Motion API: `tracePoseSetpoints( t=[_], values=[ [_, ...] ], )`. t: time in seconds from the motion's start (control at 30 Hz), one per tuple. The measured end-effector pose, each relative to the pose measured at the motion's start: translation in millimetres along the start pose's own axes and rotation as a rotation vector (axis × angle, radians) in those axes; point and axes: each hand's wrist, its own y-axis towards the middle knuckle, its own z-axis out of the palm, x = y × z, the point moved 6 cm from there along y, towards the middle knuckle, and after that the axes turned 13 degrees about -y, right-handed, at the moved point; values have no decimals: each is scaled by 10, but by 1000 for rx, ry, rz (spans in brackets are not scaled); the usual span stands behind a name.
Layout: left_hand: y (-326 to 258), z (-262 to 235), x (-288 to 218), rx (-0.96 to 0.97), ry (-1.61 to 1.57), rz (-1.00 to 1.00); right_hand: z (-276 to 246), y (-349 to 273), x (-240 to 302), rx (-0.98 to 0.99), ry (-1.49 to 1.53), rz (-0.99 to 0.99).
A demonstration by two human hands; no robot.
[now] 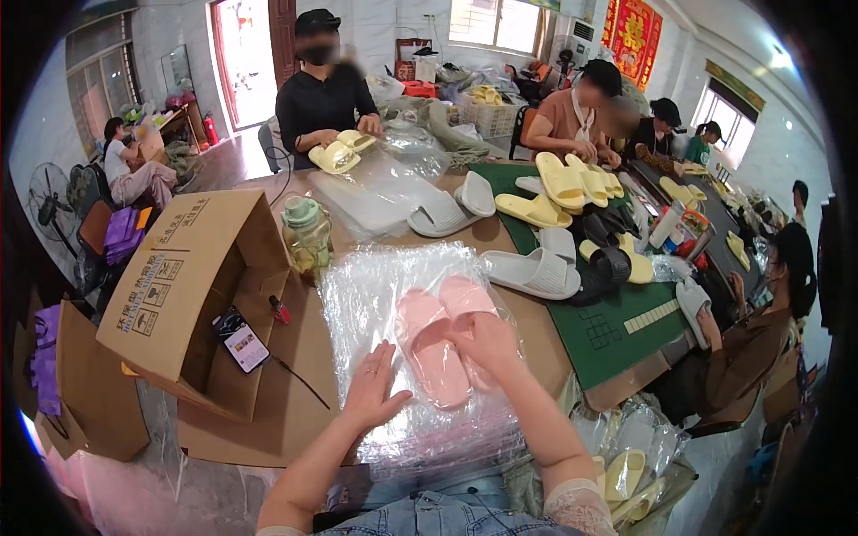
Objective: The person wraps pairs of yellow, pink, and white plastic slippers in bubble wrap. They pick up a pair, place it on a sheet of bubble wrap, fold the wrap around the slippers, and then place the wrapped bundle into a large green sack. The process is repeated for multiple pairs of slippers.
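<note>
A pair of pink slippers [420, 313] lies side by side on a thick stack of clear plastic bags [357, 286] in front of me. I cannot tell whether they rest on the top bag or inside it. My right hand [490, 347] grips the right pink slipper near its strap, with the fingers curled and partly hidden. To the left of the slippers, my left hand [375, 389] lies flat on the plastic, fingers stretched out and holding nothing.
On the left stands an open cardboard box [179, 295] with a phone [241, 344] in it. Behind the stack is a green-lidded jar [307, 237]. Grey slippers [536, 272] and yellow slippers [534, 211] crowd the right. Across the table, a person [326, 98] handles yellow slippers.
</note>
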Motion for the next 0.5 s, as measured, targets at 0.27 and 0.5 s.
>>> tracePoseSetpoints(
  t=[0.27, 0.5],
  values=[
    [4, 88, 93, -14, 129, 64, 685, 120, -18, -3, -5, 122],
    [79, 95, 11, -14, 23, -29, 260, -630, -361, -17, 59, 190]
  ],
)
